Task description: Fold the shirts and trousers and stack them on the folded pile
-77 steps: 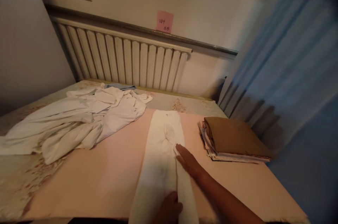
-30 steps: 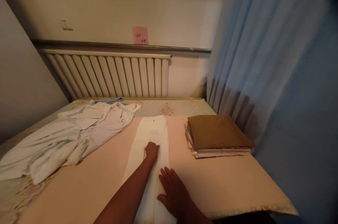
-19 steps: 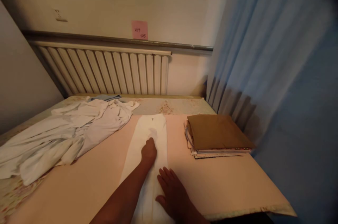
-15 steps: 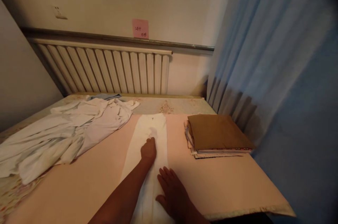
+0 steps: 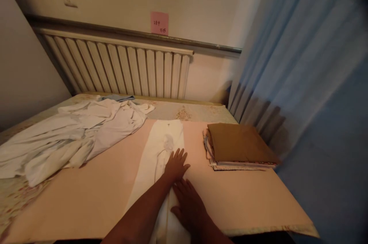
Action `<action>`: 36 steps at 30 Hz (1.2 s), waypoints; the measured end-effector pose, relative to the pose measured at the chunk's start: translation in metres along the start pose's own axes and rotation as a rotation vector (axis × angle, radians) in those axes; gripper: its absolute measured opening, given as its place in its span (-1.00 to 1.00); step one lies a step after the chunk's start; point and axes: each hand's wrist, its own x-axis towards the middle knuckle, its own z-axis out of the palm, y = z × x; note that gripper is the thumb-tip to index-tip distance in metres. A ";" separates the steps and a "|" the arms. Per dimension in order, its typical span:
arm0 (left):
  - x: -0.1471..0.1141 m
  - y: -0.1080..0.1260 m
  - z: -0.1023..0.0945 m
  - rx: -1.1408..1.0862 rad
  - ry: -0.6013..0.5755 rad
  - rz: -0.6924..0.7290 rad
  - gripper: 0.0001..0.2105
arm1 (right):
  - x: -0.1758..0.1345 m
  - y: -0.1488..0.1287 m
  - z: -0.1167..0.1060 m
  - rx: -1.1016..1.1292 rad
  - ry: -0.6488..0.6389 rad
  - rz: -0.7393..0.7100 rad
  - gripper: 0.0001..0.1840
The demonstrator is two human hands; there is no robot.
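Note:
A long white garment (image 5: 146, 155), folded into a narrow strip, runs lengthwise over the pink sheet. Near its far end are a small dark mark and a greyish patch, with a curved seam or edge below. My left hand (image 5: 176, 165) lies flat across its right side, fingers spread and empty. Just nearer to me, my right hand (image 5: 188, 205) rests palm down on the right edge, fingers stretched out, its fingertips close to my left wrist. Both forearms hide part of the cloth.
Loose white clothes (image 5: 77, 129) are heaped at left. A stack of folded cloth with a brown piece on top (image 5: 238, 142) sits at right. Behind the pink sheet (image 5: 94, 198) stands a radiator (image 5: 123, 63); a blue curtain (image 5: 301, 83) hangs along the right side.
My left hand has opened from a fist and shifted right, now flat on the garment. My right hand stays nearly in place. The view has tilted slightly.

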 end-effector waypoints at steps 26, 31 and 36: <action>-0.214 -0.030 -0.029 0.214 0.139 0.118 -0.46 | -0.014 -0.012 0.004 -0.201 0.152 -0.149 -0.40; -0.237 -0.015 -0.027 0.243 0.170 0.102 -0.42 | -0.026 -0.024 0.007 -0.212 0.107 -0.249 -0.33; -0.262 -0.005 -0.014 0.264 0.177 0.074 -0.27 | -0.043 -0.032 0.016 -0.226 0.098 -0.290 -0.19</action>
